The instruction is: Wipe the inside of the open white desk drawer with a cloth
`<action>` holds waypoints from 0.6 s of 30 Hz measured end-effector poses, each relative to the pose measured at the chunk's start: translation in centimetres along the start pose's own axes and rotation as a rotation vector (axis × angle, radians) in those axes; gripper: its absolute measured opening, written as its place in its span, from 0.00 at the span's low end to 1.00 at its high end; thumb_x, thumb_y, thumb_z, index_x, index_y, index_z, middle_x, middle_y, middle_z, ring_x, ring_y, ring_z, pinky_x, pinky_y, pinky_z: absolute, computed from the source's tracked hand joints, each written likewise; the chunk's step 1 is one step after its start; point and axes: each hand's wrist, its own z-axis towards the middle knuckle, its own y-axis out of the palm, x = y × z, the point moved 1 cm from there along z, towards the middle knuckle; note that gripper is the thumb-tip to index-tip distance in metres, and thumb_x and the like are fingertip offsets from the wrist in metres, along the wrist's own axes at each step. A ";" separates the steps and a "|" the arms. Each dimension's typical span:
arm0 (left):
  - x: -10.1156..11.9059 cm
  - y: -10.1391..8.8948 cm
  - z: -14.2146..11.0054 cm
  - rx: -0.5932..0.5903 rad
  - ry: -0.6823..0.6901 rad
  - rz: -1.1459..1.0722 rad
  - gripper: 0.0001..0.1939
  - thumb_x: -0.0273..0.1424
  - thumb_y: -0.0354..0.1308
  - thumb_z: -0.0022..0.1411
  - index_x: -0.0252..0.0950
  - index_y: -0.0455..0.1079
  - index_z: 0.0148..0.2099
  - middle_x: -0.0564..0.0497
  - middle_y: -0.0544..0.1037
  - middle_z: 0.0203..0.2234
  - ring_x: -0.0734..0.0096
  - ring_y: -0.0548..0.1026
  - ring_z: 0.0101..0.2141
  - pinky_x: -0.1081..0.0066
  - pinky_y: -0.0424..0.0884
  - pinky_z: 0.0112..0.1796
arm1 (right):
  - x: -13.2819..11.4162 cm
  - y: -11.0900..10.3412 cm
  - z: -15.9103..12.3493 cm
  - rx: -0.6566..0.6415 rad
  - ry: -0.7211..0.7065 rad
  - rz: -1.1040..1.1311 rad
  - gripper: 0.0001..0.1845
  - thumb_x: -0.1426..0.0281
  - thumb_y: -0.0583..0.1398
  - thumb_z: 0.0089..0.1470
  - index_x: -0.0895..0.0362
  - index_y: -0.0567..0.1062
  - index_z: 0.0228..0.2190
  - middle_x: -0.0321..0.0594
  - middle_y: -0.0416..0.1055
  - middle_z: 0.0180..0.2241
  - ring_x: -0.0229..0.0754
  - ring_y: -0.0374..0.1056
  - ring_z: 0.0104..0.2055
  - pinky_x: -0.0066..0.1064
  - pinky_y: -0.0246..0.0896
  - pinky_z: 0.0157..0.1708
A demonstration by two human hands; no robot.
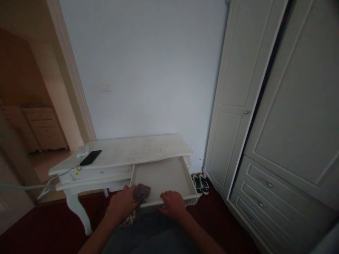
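A white table (143, 148) stands against the wall with one drawer (164, 176) pulled out towards me. My left hand (123, 201), at the drawer's front left corner, is closed on a crumpled greyish-purple cloth (142, 192). Part of the cloth lies over the drawer's front edge, and a patterned end hangs below the hand. Over the front edge, right of the cloth, my right hand (173, 204) grips the drawer, fingers on the inside and thumb outside. The drawer's bare inner bottom shows.
A dark phone (90, 158) lies on the table's left end beside a small white object (82, 154). A pale cable (50, 183) runs off left. Black-and-white shoes (200, 183) stand right of the table, near a tall wardrobe (235, 106). A doorway opens at left.
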 end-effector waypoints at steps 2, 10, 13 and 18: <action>1.1 -0.3 -0.1 -0.007 0.017 0.023 0.29 0.46 0.56 0.63 0.40 0.70 0.62 0.33 0.78 0.52 0.41 0.81 0.48 0.52 0.74 0.46 | -0.1 0.0 0.0 -0.010 -0.001 0.010 0.25 0.48 0.63 0.59 0.53 0.77 0.48 0.46 0.79 0.45 0.56 0.75 0.49 0.42 0.67 0.48; 10.2 0.1 0.2 0.029 0.139 -0.011 0.31 0.40 0.59 0.61 0.40 0.67 0.65 0.38 0.76 0.52 0.47 0.81 0.46 0.55 0.75 0.45 | 1.2 0.0 0.1 0.146 0.041 0.470 0.37 0.63 0.66 0.53 0.55 0.68 0.63 0.53 0.74 0.57 0.58 0.71 0.59 0.45 0.64 0.59; 13.5 0.5 0.5 0.047 0.151 -0.050 0.31 0.39 0.58 0.62 0.41 0.66 0.67 0.37 0.76 0.52 0.46 0.80 0.47 0.54 0.75 0.46 | 3.6 -1.4 -1.0 0.199 -0.108 0.844 0.52 0.66 0.69 0.45 0.53 0.58 0.69 0.52 0.62 0.67 0.58 0.60 0.68 0.47 0.54 0.67; 17.9 1.0 1.0 0.041 0.201 -0.133 0.33 0.35 0.58 0.63 0.39 0.63 0.70 0.34 0.74 0.56 0.44 0.77 0.51 0.52 0.74 0.48 | 6.3 -4.9 -3.8 0.187 -0.034 1.027 0.52 0.61 0.67 0.53 0.49 0.52 0.73 0.47 0.49 0.73 0.54 0.47 0.75 0.49 0.42 0.72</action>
